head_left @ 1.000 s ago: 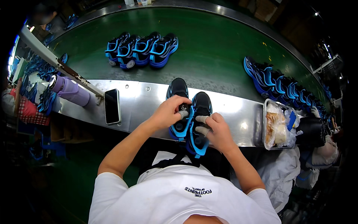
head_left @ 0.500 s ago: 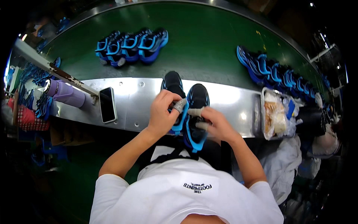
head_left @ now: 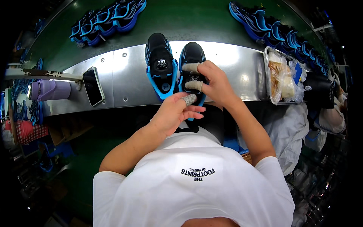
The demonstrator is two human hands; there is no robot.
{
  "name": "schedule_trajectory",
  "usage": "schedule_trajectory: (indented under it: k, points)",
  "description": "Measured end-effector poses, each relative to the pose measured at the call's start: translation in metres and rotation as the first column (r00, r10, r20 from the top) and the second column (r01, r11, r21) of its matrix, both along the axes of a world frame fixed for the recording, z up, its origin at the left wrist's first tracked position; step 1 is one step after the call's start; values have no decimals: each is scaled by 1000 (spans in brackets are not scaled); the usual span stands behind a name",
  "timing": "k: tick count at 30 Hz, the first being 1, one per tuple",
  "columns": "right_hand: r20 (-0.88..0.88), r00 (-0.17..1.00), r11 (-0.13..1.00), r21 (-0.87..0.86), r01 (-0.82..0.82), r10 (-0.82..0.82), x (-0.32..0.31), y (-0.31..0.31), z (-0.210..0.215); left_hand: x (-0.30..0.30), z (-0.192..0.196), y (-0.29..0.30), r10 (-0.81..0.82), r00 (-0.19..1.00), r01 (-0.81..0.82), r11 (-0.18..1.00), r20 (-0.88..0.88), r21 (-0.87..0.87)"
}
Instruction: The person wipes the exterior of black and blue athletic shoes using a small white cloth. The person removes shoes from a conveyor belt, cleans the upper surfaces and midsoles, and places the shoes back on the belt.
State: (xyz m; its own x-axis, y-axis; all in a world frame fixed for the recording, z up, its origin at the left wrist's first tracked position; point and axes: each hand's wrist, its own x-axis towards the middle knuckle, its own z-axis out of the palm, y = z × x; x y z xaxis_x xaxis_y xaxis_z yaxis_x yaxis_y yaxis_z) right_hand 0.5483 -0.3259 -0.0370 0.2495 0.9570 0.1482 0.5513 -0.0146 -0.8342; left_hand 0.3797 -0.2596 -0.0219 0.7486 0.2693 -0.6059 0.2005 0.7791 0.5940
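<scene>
Two black sneakers with bright blue trim stand side by side at the bench's near edge, toes pointing away from me. The left sneaker (head_left: 161, 64) stands free, its round tongue badge and insole showing. My right hand (head_left: 213, 84) is on the right sneaker (head_left: 193, 53), two fingers in beige finger covers gripping across its tongue and upper. At that sneaker's heel opening is my left hand (head_left: 177, 111), a grey cover on one digit and the other fingers stretched out and apart. These fingers hide part of the heel.
A phone (head_left: 93, 86) and a purple bottle (head_left: 55, 90) lie left on the metal bench (head_left: 132, 75), near a chipped white bar (head_left: 45, 74). Right stands a metal tray (head_left: 267, 70) of plastic-wrapped items. More sneakers (head_left: 107, 20) sit on the green surface (head_left: 181, 19), with another row (head_left: 280, 32) at right.
My left hand has gone from the left sneaker to the right one's heel, its fingers spreading. My right hand remains at the right sneaker. The whole view has shifted, placing the bench higher.
</scene>
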Motion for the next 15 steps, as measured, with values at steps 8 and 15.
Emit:
schedule_trajectory:
  k: [8,15]
  points:
    - [76,997,1000,11,29,-30,-2,-7,-8,11,-16,-16,115,992,-116,993,59,19]
    - [-167,982,994,-51,-97,87,8,-4,-8,16,-17,-7,67,997,-68,997,30,29]
